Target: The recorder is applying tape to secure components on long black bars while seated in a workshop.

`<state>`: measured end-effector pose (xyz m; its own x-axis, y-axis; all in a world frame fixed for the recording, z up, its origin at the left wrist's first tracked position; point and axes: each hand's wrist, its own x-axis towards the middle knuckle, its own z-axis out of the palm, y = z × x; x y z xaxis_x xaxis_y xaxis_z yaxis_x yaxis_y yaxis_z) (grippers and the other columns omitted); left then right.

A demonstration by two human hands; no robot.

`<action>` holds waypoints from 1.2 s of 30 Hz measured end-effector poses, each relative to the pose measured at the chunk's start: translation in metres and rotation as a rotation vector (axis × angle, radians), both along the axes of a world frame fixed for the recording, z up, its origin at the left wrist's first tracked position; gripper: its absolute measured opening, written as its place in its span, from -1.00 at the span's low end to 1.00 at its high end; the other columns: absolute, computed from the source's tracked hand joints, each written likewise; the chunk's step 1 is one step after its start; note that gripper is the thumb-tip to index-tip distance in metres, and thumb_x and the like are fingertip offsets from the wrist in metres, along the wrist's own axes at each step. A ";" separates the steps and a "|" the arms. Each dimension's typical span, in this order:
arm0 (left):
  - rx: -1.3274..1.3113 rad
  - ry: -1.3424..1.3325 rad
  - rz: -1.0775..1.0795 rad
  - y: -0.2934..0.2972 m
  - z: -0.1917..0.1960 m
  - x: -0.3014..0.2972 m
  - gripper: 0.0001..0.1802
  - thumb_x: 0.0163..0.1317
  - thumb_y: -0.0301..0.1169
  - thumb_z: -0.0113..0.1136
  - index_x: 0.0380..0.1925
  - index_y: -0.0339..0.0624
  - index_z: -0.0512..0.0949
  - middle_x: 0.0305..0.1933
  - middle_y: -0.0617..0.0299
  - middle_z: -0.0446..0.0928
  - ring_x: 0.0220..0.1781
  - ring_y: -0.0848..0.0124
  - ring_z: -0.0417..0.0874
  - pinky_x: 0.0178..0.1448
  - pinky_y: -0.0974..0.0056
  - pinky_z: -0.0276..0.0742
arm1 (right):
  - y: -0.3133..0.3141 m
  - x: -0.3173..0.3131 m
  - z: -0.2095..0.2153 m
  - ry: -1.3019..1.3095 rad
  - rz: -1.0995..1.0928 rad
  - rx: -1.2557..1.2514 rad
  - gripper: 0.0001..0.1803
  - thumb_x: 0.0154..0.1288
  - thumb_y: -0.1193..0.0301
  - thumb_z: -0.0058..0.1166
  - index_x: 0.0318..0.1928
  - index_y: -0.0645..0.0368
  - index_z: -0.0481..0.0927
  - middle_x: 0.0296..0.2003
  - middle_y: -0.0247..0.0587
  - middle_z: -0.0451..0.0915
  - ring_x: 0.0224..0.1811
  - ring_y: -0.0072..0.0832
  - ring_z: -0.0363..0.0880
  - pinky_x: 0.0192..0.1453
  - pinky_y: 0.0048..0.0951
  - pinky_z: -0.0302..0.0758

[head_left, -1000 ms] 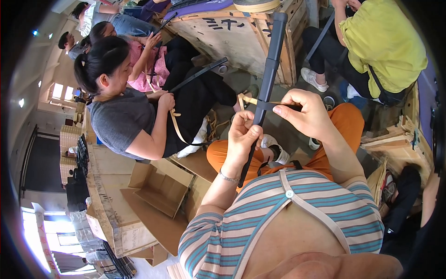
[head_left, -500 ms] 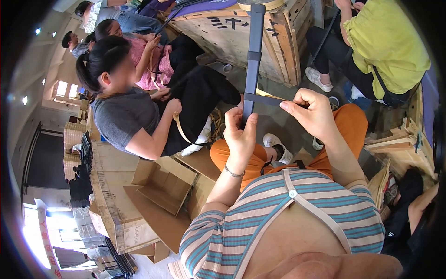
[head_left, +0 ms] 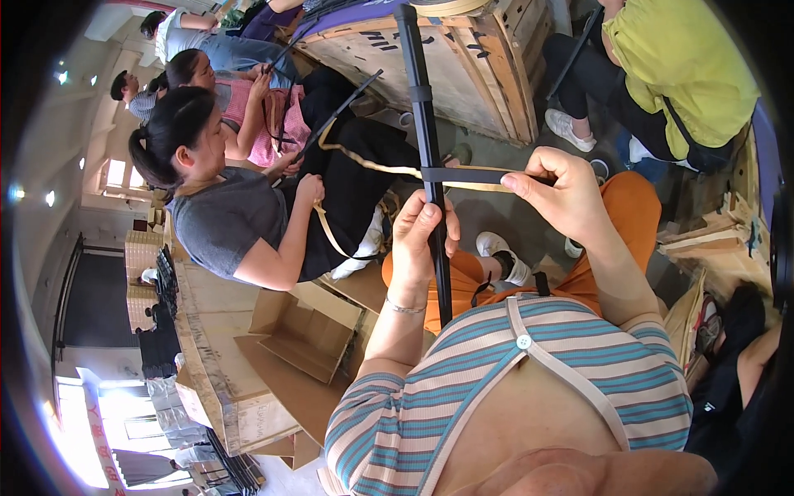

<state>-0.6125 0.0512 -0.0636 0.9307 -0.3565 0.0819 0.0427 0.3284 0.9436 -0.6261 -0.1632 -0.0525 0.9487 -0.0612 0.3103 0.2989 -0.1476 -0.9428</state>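
My left hand (head_left: 420,236) is closed round a long, straight black bar (head_left: 422,128), which stands nearly upright, leaning slightly left at the top. Its lower end reaches down to my striped top. A dark band (head_left: 420,93) wraps the bar higher up. Just above my left hand, a flat black strip (head_left: 467,175) stretches sideways from the bar. Pinched between thumb and fingers, its far end is in my right hand (head_left: 558,194). A thin tan strip (head_left: 364,161) runs beside it and out to the left of the bar.
To the left sits a person in grey (head_left: 227,211), with a tan strip and dark bar in hand. Someone in yellow-green (head_left: 686,74) sits at right. A wooden crate (head_left: 397,62) stands ahead; an opened cardboard box (head_left: 306,335) lies lower left.
The bar has turned to show a narrower face, and its top has shifted left. Its lower end now shows below my left hand. The tan strip has come into sight left of the bar.
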 end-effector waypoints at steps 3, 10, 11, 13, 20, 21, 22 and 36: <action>-0.070 0.044 -0.109 0.004 -0.001 0.001 -0.72 0.29 -0.22 0.00 -0.28 -0.27 0.40 -0.60 0.13 0.47 -0.72 0.53 0.37 -0.63 0.53 0.27 | -0.002 0.001 -0.002 -0.012 0.001 0.006 -0.68 0.07 0.40 0.26 -0.64 0.24 0.41 -0.72 -0.36 0.42 -0.64 -0.72 0.26 -0.58 -0.59 0.18; -0.071 0.083 -0.171 0.004 0.001 0.000 -0.62 0.29 -0.15 -0.04 -0.25 -0.33 0.39 -0.61 0.10 0.46 -0.74 0.52 0.35 -0.64 0.53 0.25 | -0.004 0.002 -0.003 -0.016 0.000 -0.004 -0.68 0.07 0.39 0.26 -0.64 0.25 0.40 -0.71 -0.34 0.42 -0.63 -0.71 0.28 -0.57 -0.57 0.21; -0.070 0.084 -0.170 0.002 0.001 0.000 -0.62 0.29 -0.15 -0.04 -0.25 -0.33 0.39 -0.61 0.10 0.46 -0.74 0.52 0.35 -0.64 0.53 0.25 | -0.004 0.002 -0.003 -0.001 0.003 0.000 -0.68 0.07 0.39 0.25 -0.64 0.25 0.40 -0.71 -0.33 0.43 -0.63 -0.71 0.29 -0.57 -0.57 0.22; 0.018 0.061 -0.086 -0.002 0.005 -0.001 -0.56 0.26 -0.13 -0.01 -0.19 -0.39 0.38 -0.63 0.07 0.45 -0.79 0.48 0.34 -0.70 0.51 0.24 | -0.004 0.003 -0.005 0.016 0.005 0.003 -0.68 0.07 0.39 0.25 -0.64 0.25 0.40 -0.71 -0.32 0.43 -0.63 -0.70 0.30 -0.57 -0.57 0.23; -0.003 0.182 -0.120 -0.009 0.011 0.002 -0.62 0.32 -0.30 -0.16 -0.05 -0.43 0.36 -0.25 0.11 0.44 -0.56 0.48 0.43 -0.53 0.50 0.32 | -0.006 0.008 -0.016 0.051 -0.006 -0.032 -0.68 0.08 0.39 0.25 -0.63 0.25 0.39 -0.71 -0.30 0.44 -0.63 -0.71 0.31 -0.57 -0.57 0.23; -0.004 0.183 -0.119 -0.009 0.011 0.003 -0.62 0.32 -0.30 -0.16 -0.05 -0.43 0.36 -0.25 0.11 0.44 -0.56 0.48 0.43 -0.53 0.50 0.32 | -0.006 0.008 -0.017 0.069 -0.004 -0.036 -0.67 0.07 0.39 0.25 -0.63 0.25 0.39 -0.71 -0.31 0.43 -0.63 -0.71 0.30 -0.57 -0.57 0.23; -0.020 0.202 -0.137 -0.008 0.011 0.005 -0.62 0.33 -0.29 -0.17 -0.08 -0.43 0.37 -0.29 0.13 0.43 -0.57 0.49 0.41 -0.54 0.50 0.30 | -0.006 0.008 -0.019 0.071 -0.002 -0.036 -0.67 0.07 0.39 0.25 -0.63 0.25 0.39 -0.71 -0.31 0.43 -0.63 -0.71 0.30 -0.57 -0.57 0.23; 0.393 -0.055 0.197 -0.028 0.005 0.008 -0.70 0.33 -0.21 -0.05 -0.47 -0.18 0.41 -0.69 0.43 0.31 -0.76 0.70 0.23 -0.68 0.57 0.12 | 0.012 0.011 -0.017 -0.186 -0.017 -0.146 -0.81 0.06 0.37 0.21 -0.35 0.19 0.57 -0.39 -0.19 0.51 -0.41 -0.33 0.56 -0.40 -0.45 0.45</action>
<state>-0.6044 0.0228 -0.0590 0.9821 -0.1864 0.0268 -0.0385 -0.0594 0.9975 -0.6148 -0.1508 -0.0697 0.8737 -0.0187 0.4860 0.4612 -0.2853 -0.8401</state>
